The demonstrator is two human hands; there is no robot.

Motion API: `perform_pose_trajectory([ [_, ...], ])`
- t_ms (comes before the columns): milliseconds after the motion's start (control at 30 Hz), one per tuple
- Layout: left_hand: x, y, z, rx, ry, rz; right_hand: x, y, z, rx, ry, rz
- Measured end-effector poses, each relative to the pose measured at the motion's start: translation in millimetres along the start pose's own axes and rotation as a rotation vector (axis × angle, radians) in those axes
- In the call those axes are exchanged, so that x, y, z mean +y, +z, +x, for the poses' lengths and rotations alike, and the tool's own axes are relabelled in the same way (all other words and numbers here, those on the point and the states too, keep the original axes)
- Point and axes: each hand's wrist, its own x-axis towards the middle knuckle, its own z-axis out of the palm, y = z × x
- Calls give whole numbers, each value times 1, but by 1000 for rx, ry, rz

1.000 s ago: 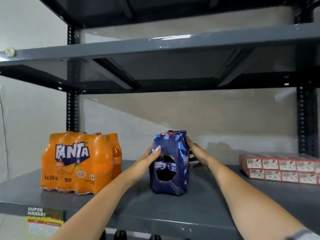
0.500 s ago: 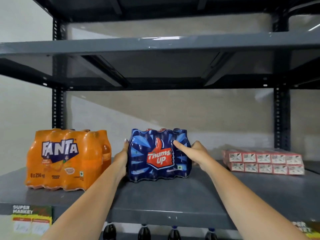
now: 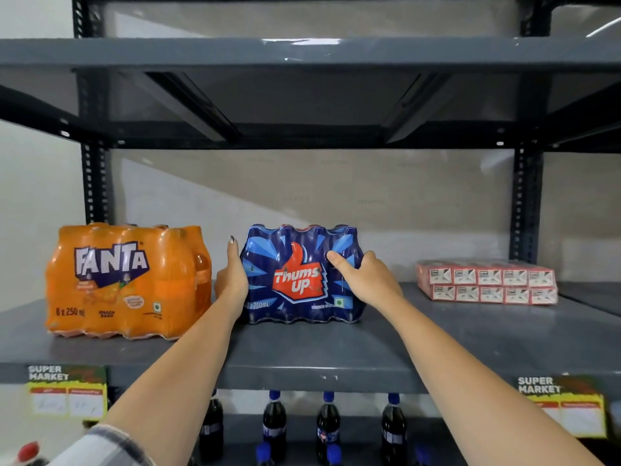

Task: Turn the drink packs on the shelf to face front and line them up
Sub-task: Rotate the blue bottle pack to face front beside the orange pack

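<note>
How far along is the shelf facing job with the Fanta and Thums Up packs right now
Done: the Fanta pack shows its logo forward. In hand: the Thums Up pack also faces front, held between the left hand and right hand. Left: it sits farther back on the shelf than the Fanta pack, so it likely needs pulling forward to line up.

A tall rack of dark grey metal shelves (image 3: 336, 361) stands against a pale wall (image 3: 302, 193). Black posts with little holes (image 3: 95, 183) hold it up at the back corners. Another grey shelf (image 3: 302, 53) sits above, and light shines on its front edge. Two paper tags that say SUPER MARKET (image 3: 67, 391) hang on the front edge, one left and one right (image 3: 561, 405).
</note>
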Motion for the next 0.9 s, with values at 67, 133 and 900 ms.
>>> perform_pose_trajectory([
  [67, -1, -4, -1, -16, 5, 21, -1, -2, -7, 10, -2, -12],
  [133, -3, -8, -3, -37, 26, 48, 0, -4, -15, 28, -20, -20],
  [900, 1, -16, -115, 18, 714, 160, 20, -61, -60, 249, -33, 268],
])
